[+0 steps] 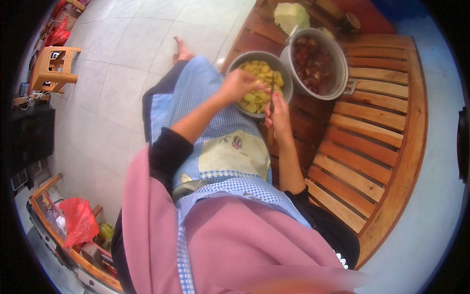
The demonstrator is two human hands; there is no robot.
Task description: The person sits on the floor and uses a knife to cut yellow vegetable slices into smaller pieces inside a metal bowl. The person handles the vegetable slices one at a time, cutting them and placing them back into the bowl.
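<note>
My right hand (281, 115) grips a knife (272, 85) by its wooden handle, with the blade pointing away from me over a grey metal bowl (289, 75). Close to the blade is my left hand (238, 85), its fingers drawn together. Motion blur hides whether anything is between them. Yellow slices (253, 101), seemingly potato, fill much of the bowl. Beside it, to the right, stands a deep aluminium pot (343, 70) with dark red pieces (312, 64) inside. A cut pale green cabbage (292, 16) lies behind the pot.
The slatted wooden bench (363, 147) carries the bowl and pot. A cup-like container (352, 21) stands at the far end. My lap is covered by a blue checked apron (213, 103). On the tiled floor (99, 121), an orange plastic stool (55, 70) stands left. A red plastic bag (79, 222) sits lower left.
</note>
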